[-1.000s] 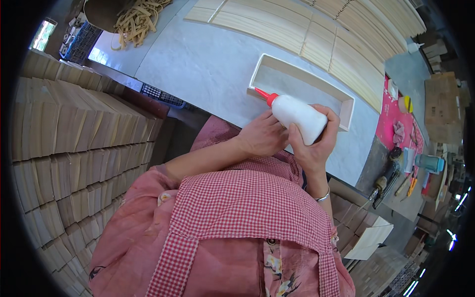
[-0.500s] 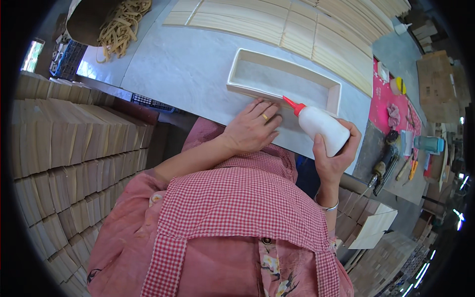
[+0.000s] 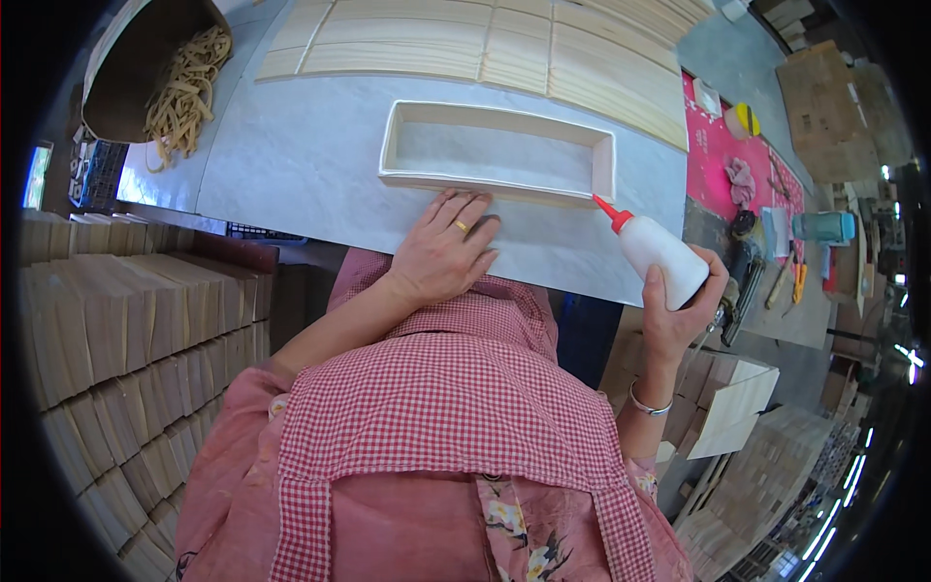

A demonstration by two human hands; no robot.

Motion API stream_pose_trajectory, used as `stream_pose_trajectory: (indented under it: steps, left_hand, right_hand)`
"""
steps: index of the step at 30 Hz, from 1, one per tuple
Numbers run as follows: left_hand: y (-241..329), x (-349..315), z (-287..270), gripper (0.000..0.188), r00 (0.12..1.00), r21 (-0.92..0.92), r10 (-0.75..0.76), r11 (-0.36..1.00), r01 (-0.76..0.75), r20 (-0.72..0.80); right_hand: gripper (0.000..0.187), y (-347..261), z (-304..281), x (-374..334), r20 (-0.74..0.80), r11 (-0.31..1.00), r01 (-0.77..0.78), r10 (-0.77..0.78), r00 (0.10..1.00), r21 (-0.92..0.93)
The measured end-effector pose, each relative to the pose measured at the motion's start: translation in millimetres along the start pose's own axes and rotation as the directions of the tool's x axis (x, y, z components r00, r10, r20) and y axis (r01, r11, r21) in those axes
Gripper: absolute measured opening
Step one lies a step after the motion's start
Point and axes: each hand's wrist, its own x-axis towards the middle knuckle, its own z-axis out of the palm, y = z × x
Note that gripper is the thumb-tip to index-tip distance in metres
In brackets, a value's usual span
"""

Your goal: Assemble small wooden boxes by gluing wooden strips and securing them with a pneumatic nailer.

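1. Nearest is the person's pink-checked apron, its lower part reaching the edge of the tabletop.
2. The left hand, a gold ring on one finger, lies palm down at the tabletop's near edge. Its fingers are loosely spread and grip nothing; whether the fingertips touch the frame beyond them, I cannot tell.
3. The right hand, a bangle at its wrist, is wrapped around a white bottle, thumb on the near side.
4. The bottle tilts, its red nozzle pointing up and left to the frame's near right corner; contact there is unclear.
5. The pale rectangular frame rests on the grey marbled tabletop, long side toward the person.
6. Past it lie pale wooden panels, side by side.
7. Farther left, beige bands spill from a dark round container.
8. At far right stands a cardboard box.
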Motion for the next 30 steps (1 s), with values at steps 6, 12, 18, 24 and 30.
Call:
stream_pose_trajectory:
  steps: [6, 12, 18, 24, 30]
  left_hand:
    - [1.1, 2.7, -2.2, 0.037, 1.000, -0.011, -0.012, 1.000, 0.012, 0.012]
    - [2.4, 8.4, -2.6, 0.036, 1.000, 0.015, -0.007, 1.000, 0.006, 0.012]
    - [4.2, 9.2, -6.5, 0.041, 0.994, -0.027, -0.104, 0.994, 0.105, 0.011]
    - [6.3, 8.9, -12.5, 0.037, 0.986, -0.094, -0.166, 0.982, 0.164, -0.013]
    - [6.1, 11.5, -7.0, 0.034, 0.997, -0.079, -0.074, 0.994, 0.076, 0.023]
  right_hand:
    - [0.053, 7.3, -11.8, 2.5, -0.048, 0.999, -0.018, 0.016, 0.999, -0.037]
    - [0.052, 18.2, -4.7, 13.4, -0.084, 0.997, -0.069, 0.071, 0.994, 0.022]
    - [0.050, 54.9, 22.3, 56.2, -0.221, 0.953, -0.156, 0.216, 0.951, 0.258]
    - [0.045, 153.9, 18.8, 158.1, -0.396, 0.982, -0.167, 0.119, 0.911, -0.088]
    - [0.045, 237.5, 34.5, 237.1, -0.345, 0.841, -0.140, -0.059, 0.937, -0.522]
